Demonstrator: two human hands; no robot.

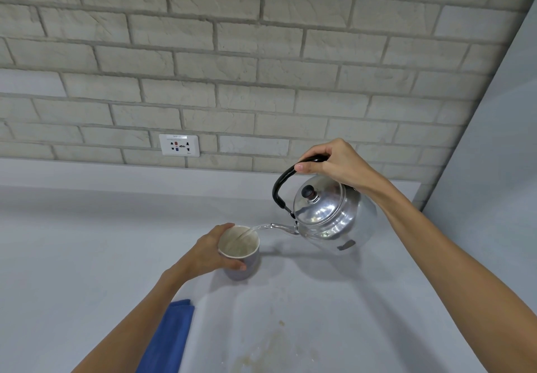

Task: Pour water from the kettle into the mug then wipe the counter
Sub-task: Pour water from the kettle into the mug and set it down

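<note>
At the black handle (286, 179) of the kettle (331, 215): right hand (334, 163), grip wrapped tight around the handle's top, thumb laid along it; kettle held clear of the table (87, 241), tilted toward the left, spout (283, 228) lowest; body polished metal, lid (318, 204) in place with a dark knob (308, 192); a thin stream of water (250, 231) runs from the spout tip into the mug (241, 252).

At the mug: left hand (207, 252), grip curled around the mug's left side, thumb on the near wall, fingers at the far rim; mug upright on the table, pale inside, bluish-grey outside, just left of and below the spout.

Near edge, under the left forearm: blue cloth (167, 337), folded, lying flat on the table, well apart from the mug.

Table: light grey; a faint yellowish stain (270, 343) in the near middle; the kettle's shadow falls right of the mug.

Behind: pale brick wall (261, 52); white socket plate (179, 145) set low in it, above the table's raised back edge; plain light panel (494, 154) at the right.
</note>
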